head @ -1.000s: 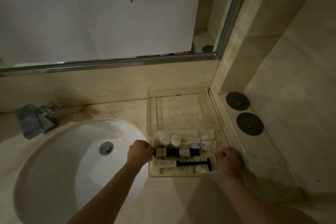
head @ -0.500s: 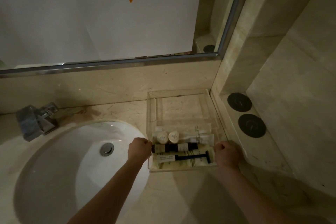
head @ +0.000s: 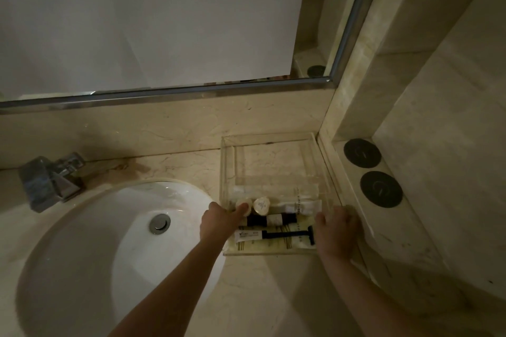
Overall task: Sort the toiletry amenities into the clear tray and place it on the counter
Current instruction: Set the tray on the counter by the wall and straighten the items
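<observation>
Head view: one clear tray (head: 276, 142) sits on the counter (head: 169, 169) in the corner, right of the sink (head: 90, 241). It holds two round caps (head: 261, 206), one dark tube (head: 273, 219) and one razor (head: 290, 235), long axes lying left-right. The left hand (head: 219, 220) pinches the tray's left wall; the right hand (head: 338, 230) curls round its right wall.

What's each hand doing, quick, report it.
Left hand: grips the clear tray's left wall.
Right hand: grips the tray's right wall.

Clear hard-plastic tray (head: 276, 137): transparent, glossy walls. Beige veined marble counter (head: 254, 293): polished, smooth; white oval ceramic basin (head: 90, 249): glazed, shiny. Angular chrome metal tap (head: 50, 182): mirror-bright.
</observation>
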`<state>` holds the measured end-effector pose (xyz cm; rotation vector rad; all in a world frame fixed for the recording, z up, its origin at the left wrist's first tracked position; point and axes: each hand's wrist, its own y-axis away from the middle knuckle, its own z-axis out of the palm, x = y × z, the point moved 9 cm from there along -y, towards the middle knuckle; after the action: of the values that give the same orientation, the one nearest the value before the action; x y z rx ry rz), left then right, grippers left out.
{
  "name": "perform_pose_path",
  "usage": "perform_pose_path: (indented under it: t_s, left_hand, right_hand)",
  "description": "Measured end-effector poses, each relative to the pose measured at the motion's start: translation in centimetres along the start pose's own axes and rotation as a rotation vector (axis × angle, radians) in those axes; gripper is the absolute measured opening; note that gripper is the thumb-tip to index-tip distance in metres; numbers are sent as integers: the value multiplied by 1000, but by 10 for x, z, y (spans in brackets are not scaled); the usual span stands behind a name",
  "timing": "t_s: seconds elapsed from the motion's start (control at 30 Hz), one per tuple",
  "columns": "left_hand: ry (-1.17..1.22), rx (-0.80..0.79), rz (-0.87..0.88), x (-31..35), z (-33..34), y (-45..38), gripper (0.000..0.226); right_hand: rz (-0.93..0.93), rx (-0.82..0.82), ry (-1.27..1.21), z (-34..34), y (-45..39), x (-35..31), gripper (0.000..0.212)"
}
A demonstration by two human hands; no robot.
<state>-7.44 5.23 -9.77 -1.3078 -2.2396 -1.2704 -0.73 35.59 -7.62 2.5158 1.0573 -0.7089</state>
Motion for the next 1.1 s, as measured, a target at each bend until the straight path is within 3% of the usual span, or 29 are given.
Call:
perform_pose_path:
  t_s: [0.1, 0.23, 0.3, 0.37, 0.5, 0.63, 0.9, 1.1]
  left_hand:
    - [6, -22, 38, -3, 2, -3, 84]
    - [45, -31, 38, -1, 1, 6, 72]
    - [17, 50, 92, 3, -5, 11, 73]
    - [-63, 152, 255, 16, -13, 21, 69]
    - [-247, 251, 516, 41, -14, 38, 40]
    - [-281, 265, 558, 50, -6, 39, 24]
    - [-266, 378, 643, 46, -3, 42, 16]
    - [-378, 367, 618, 52, -1, 47, 20]
  right_hand:
    - [-303, 73, 123, -3, 17, -38, 32]
    - [-692, -106, 103, 22, 48, -92, 30]
    - [-839, -192, 98, 36, 66, -107, 32]
    - [-921, -216, 139, 47, 78, -112, 31]
    - [-985, -178, 170, 53, 83, -110, 24]
    - [-1051, -141, 157, 46, 87, -112, 31]
    - [-1090, -191, 173, 51, 88, -116, 34]
    - [-956, -255, 135, 58, 80, -118, 33]
